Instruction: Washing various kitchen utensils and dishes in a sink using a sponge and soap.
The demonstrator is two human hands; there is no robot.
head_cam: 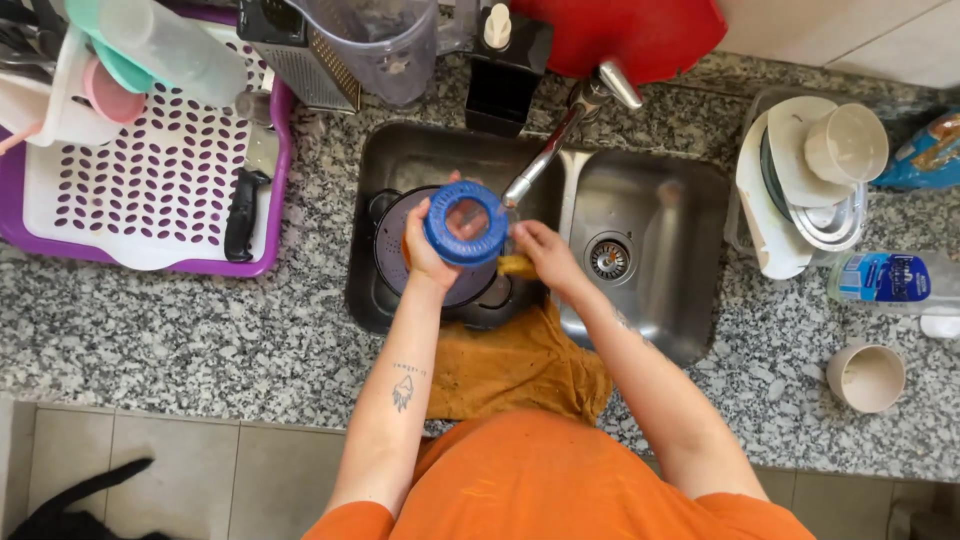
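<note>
On the far left I see the purple drying rack [30, 235], then my left hand [425, 250] gripping the blue round lid [466, 222] over the sink [650, 190], beneath the tap [560, 135]; my right hand [545, 255] closes on a yellow sponge [517, 266] beside it

Blue round lid [466, 222] with clear centre — upright over the sink; yellow sponge [517, 266] just beside it

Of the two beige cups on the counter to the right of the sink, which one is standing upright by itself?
The lower beige cup, nearest the counter's front edge, stands upright, mouth up. The other cup lies tipped on the stacked dishes.
</note>
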